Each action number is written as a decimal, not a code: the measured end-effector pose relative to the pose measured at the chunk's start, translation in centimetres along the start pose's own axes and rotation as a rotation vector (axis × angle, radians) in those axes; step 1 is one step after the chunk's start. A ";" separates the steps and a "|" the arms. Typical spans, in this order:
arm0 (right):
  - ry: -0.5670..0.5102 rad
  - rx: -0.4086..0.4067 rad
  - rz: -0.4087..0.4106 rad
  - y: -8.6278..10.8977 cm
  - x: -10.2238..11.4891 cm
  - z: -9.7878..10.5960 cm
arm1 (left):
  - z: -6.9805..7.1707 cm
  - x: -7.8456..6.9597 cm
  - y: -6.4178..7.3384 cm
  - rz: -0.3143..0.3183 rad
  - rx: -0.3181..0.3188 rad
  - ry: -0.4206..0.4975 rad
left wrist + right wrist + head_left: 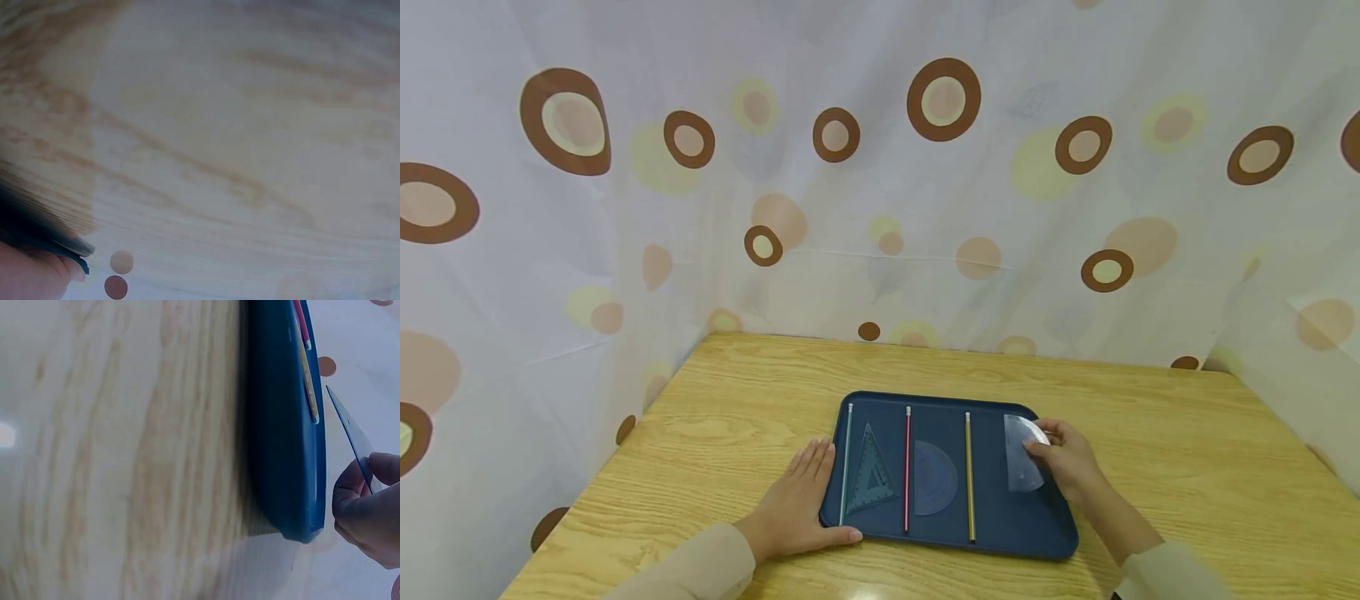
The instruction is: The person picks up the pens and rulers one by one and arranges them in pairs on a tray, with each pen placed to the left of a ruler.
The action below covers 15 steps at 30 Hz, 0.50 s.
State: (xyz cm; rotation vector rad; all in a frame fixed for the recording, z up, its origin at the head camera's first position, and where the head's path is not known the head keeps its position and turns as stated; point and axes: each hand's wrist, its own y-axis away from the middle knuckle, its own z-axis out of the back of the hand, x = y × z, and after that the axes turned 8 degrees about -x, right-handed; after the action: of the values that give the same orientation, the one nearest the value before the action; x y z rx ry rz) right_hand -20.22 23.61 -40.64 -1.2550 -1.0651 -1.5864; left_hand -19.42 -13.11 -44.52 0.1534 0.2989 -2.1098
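Observation:
My right hand pinches a clear protractor by its curved edge, thumb on top. In the right wrist view that protractor is tilted above the tray's rim. Beneath it lies a dark blue tray, where my left hand rests against the left edge, fingers straight and thumb spread along the front rim. Inside the tray, from left to right, are a green pencil, a clear set square, a red pencil, a second protractor and a yellow pencil.
The tray sits on a wood-grain table, near its front edge. Behind and beside the table hangs a pale curtain with brown, peach and yellow circles.

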 end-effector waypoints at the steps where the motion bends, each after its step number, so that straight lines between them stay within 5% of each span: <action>1: 0.004 -0.002 0.000 0.0 -0.1 -0.1 | 0.0 0.0 0.0 0.001 0.000 0.001; 15: 0.102 0.027 -0.008 0.3 -0.7 -0.8 | 0.0 -0.1 0.0 0.009 0.001 0.003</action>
State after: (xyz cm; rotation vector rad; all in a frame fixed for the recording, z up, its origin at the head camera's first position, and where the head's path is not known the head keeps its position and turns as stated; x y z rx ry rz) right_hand -20.07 22.89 -41.45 -1.1405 -1.0252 -1.6188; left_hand -19.36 -13.07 -44.46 0.1584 0.2983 -2.1013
